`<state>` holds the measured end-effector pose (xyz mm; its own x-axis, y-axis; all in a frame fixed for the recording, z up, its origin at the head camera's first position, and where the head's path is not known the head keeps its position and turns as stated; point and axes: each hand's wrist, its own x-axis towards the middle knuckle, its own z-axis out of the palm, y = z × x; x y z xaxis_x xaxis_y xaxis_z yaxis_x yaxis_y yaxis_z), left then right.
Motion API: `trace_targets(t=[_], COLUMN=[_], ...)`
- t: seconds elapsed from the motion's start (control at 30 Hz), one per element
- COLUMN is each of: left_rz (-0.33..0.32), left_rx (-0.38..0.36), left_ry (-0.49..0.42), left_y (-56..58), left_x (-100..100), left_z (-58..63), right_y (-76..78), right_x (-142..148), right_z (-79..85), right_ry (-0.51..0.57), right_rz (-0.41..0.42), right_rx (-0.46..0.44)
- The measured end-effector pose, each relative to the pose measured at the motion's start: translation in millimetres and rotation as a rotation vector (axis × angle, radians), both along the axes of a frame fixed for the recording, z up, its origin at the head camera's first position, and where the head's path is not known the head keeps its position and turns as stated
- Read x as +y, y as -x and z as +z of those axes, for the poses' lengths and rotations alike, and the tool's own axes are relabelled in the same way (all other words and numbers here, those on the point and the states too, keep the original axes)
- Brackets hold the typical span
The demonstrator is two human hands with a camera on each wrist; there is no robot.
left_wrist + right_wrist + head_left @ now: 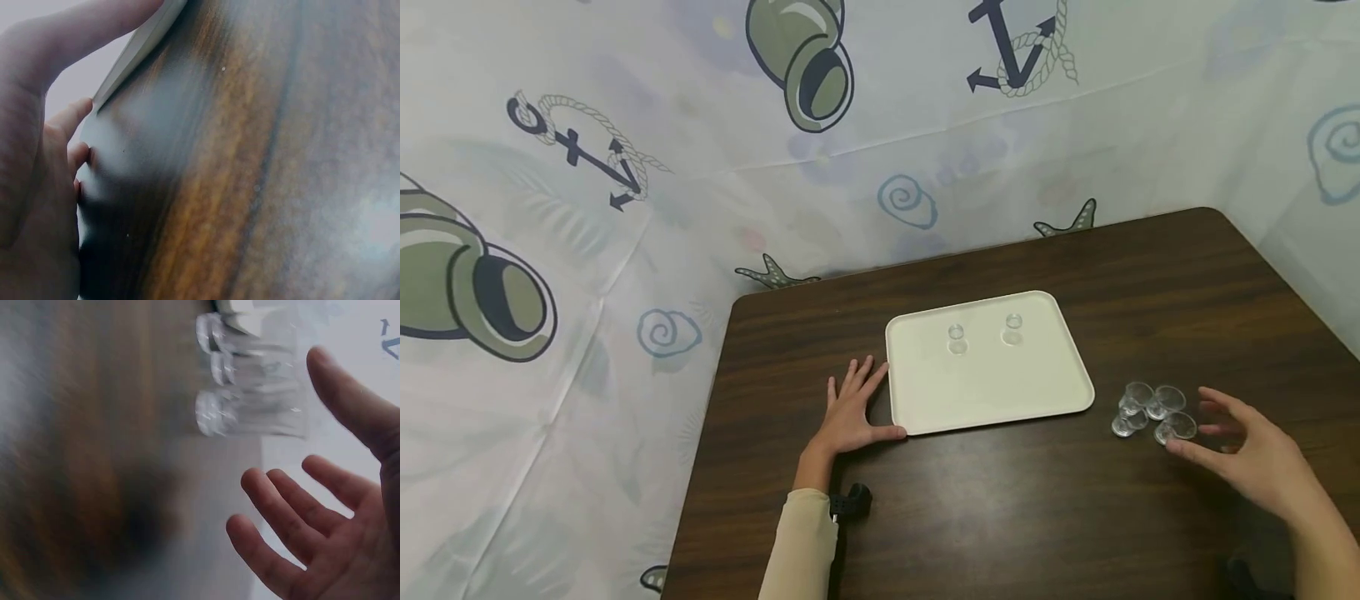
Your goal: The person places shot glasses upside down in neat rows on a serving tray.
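My left hand [847, 417] is spread on the table, its fingertips at the left edge of a cream tray [985, 392] and its thumb at the near left corner. In the left wrist view, the thumb and fingers [80, 112] meet the tray's rim. Two small clear glasses [956, 332] stand on the tray and look upside down. To the right of the tray, several small clear glasses [1138, 395] stand upright close together. My right hand [1262, 454] is beside the nearest glass [1177, 426], thumb and fingers apart; the right wrist view shows a gap to the glasses [250, 412].
A dark wood table [985, 517] carries everything. Behind it and at the sides hangs a pale cloth [850, 183] printed with anchors and shells. A dark wrist strap [852, 502] is on the left wrist.
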<state>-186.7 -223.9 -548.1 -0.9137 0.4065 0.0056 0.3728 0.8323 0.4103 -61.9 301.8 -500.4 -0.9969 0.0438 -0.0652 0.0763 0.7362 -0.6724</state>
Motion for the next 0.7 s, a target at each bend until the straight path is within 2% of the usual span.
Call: trace_targets(t=[0.17,0.27,0.5,0.7], left_rz=[0.003,0.002,-0.003,-0.005], left_rx=[-0.011,-0.006,0.007,0.011], left_ry=[0.005,0.006,0.004,-0.007], left_y=[-1.5,-1.0,-0.5,0.4], left_x=[-0.4,-0.3,0.0,0.8], left_z=[0.2,-0.5,0.4,1.8], right_y=[-8.2,-11.4,-11.8,-9.1], right_x=[-5.3,-7.6,-15.9,-18.1], right_z=[-17.2,-24.4,-32.8,-34.9], right_ry=[0.051,0.054,-0.001,-0.020], right_rz=[-0.091,-0.140,-0.232,-0.239], right_rx=[-0.071,-0.076,0.006,0.043])
